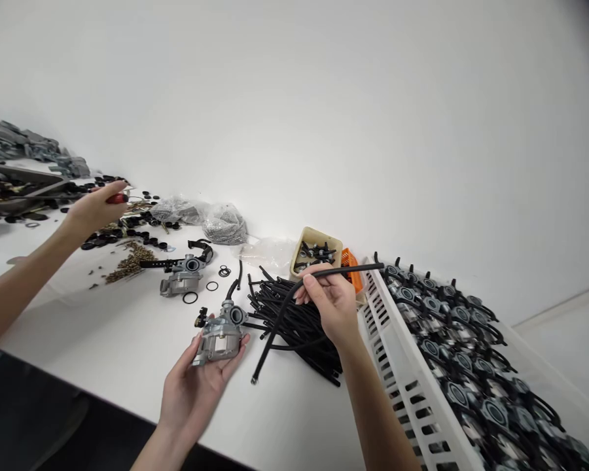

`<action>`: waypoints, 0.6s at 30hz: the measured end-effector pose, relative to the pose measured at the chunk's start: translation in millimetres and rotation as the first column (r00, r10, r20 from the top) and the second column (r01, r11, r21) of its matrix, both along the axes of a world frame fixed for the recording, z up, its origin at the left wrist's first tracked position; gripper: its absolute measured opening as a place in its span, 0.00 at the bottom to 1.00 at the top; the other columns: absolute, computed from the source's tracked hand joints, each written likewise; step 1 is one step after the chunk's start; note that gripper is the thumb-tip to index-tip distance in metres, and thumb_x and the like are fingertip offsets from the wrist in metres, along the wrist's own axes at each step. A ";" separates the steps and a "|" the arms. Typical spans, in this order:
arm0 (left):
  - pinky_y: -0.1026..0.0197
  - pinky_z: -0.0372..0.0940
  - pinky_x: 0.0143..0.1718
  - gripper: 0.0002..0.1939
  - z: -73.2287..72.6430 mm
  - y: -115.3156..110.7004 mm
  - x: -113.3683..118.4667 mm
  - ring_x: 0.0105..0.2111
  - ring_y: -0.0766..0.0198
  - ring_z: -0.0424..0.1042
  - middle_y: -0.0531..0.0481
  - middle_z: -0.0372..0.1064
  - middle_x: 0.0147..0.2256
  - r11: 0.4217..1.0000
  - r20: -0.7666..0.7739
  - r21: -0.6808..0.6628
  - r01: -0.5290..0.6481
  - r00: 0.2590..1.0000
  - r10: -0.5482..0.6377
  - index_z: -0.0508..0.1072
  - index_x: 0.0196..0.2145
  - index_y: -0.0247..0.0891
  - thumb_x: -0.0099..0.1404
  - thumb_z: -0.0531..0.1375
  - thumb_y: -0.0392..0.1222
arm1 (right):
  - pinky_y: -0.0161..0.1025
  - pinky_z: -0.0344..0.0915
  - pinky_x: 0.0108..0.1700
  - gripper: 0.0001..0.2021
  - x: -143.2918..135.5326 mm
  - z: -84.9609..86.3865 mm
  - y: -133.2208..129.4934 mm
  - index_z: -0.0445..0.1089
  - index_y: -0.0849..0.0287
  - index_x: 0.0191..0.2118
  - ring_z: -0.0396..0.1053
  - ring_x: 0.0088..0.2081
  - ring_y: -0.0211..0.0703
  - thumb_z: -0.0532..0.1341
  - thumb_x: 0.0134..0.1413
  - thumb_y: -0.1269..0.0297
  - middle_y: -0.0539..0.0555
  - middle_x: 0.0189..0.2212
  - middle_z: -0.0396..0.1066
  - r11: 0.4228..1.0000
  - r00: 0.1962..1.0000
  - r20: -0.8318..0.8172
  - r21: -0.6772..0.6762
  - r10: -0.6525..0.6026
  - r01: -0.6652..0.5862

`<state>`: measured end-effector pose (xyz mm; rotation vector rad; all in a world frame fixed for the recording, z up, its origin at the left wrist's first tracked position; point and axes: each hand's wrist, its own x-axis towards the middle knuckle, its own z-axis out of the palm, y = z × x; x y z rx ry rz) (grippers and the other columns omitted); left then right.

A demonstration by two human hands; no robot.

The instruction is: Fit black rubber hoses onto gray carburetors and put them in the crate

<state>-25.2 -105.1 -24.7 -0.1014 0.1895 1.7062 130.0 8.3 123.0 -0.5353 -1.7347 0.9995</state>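
Note:
A silver metal carburetor-like part [222, 339] rests in my left hand [194, 392], whose fingers and thumb hold it from below and the sides near the table's front edge. Between the thumb and fingers of my right hand [330, 302] is a long black rubber tube [279, 320], one end hanging down to the left, the other pointing right. Below it lies a pile of similar black tubes [309, 350]. Another metal part [182, 281] with a black strap sits on the table behind my left hand, beside several black rings [190, 297].
At the right stands a white slotted crate [392, 347] filled with metal parts. A yellow bin [319, 234] of small fittings is behind the tubes. Another person's hand [95, 209] holds a red-handled tool at the left, near brass pieces [132, 261] and bagged parts [224, 224].

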 end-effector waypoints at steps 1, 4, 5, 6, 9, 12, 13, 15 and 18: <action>0.40 0.63 0.56 0.28 1.3 0.1 0.5 0.58 0.38 0.61 0.32 0.66 0.57 1.000 -0.012 -0.014 -0.011 1.000 0.011 0.58 0.64 0.41 0.68 0.57 0.40 | 0.33 0.70 0.27 0.07 -1.7 -0.5 -3.3 0.71 0.59 0.35 0.69 0.24 0.35 0.61 0.59 0.61 0.49 0.25 0.70 0.999 1.000 0.025 0.037 -0.009 0.008; 0.40 0.66 0.53 0.28 5.7 0.8 0.9 0.57 0.37 0.63 0.33 0.69 0.55 0.998 -0.041 -0.048 -0.042 0.998 0.040 0.59 0.63 0.40 0.67 0.57 0.39 | 0.33 0.72 0.28 0.06 -5.1 -3.0 -9.2 0.71 0.58 0.37 0.70 0.25 0.35 0.59 0.61 0.62 0.51 0.29 0.71 0.991 0.997 0.059 0.130 -0.040 0.032; 0.40 0.67 0.52 0.27 6.8 1.1 0.7 0.56 0.38 0.65 0.35 0.70 0.54 0.998 -0.044 -0.051 -0.048 0.998 0.046 0.60 0.63 0.41 0.67 0.57 0.39 | 0.33 0.72 0.28 0.06 -6.0 -4.0 -10.0 0.71 0.58 0.37 0.71 0.26 0.35 0.59 0.61 0.63 0.51 0.29 0.71 0.988 0.997 0.057 0.149 -0.044 0.036; 0.41 0.68 0.51 0.26 7.5 1.3 0.4 0.55 0.39 0.66 0.35 0.71 0.53 0.997 -0.043 -0.050 -0.051 0.998 0.049 0.60 0.62 0.42 0.68 0.56 0.38 | 0.33 0.72 0.28 0.06 -6.8 -5.0 -10.4 0.71 0.57 0.37 0.71 0.26 0.35 0.58 0.62 0.64 0.51 0.29 0.70 0.986 0.998 0.049 0.161 -0.044 0.035; 0.42 0.69 0.50 0.25 8.3 1.7 -0.6 0.53 0.40 0.69 0.35 0.72 0.51 0.998 -0.049 -0.047 -0.047 0.998 0.045 0.61 0.62 0.40 0.68 0.55 0.37 | 0.33 0.73 0.28 0.05 -9.2 -7.9 -11.0 0.71 0.56 0.38 0.72 0.26 0.35 0.58 0.62 0.65 0.50 0.30 0.70 0.982 0.999 0.016 0.186 -0.038 0.034; 0.41 0.68 0.52 0.25 8.7 1.5 -1.0 0.54 0.39 0.67 0.35 0.71 0.52 0.997 -0.061 -0.067 -0.043 0.997 0.039 0.61 0.61 0.39 0.67 0.56 0.38 | 0.33 0.74 0.30 0.05 -10.9 -10.3 -12.1 0.71 0.55 0.39 0.73 0.28 0.35 0.58 0.62 0.66 0.50 0.30 0.70 0.981 0.999 0.001 0.188 -0.045 0.043; 0.41 0.68 0.52 0.25 8.9 1.5 -1.1 0.55 0.39 0.66 0.35 0.71 0.53 0.996 -0.057 -0.074 -0.042 0.998 0.038 0.61 0.62 0.40 0.67 0.57 0.38 | 0.34 0.74 0.31 0.05 -11.3 -11.1 -12.5 0.71 0.55 0.39 0.73 0.28 0.36 0.58 0.62 0.66 0.50 0.30 0.70 0.981 0.999 0.003 0.185 -0.051 0.049; 0.42 0.67 0.53 0.26 9.7 1.4 -1.2 0.55 0.39 0.66 0.35 0.70 0.54 0.996 -0.046 -0.083 -0.032 0.999 0.028 0.61 0.62 0.40 0.67 0.57 0.38 | 0.35 0.74 0.31 0.05 -11.9 -12.6 -13.0 0.71 0.55 0.39 0.74 0.28 0.37 0.58 0.62 0.66 0.50 0.30 0.70 0.982 0.998 0.007 0.181 -0.062 0.059; 0.42 0.67 0.53 0.26 11.7 1.3 -1.5 0.55 0.39 0.66 0.34 0.71 0.53 0.995 -0.058 -0.096 -0.035 0.998 0.030 0.60 0.62 0.39 0.67 0.57 0.37 | 0.35 0.74 0.30 0.05 -13.1 -14.7 -13.2 0.71 0.56 0.39 0.74 0.28 0.37 0.58 0.62 0.65 0.50 0.30 0.70 0.981 0.997 0.007 0.183 -0.073 0.070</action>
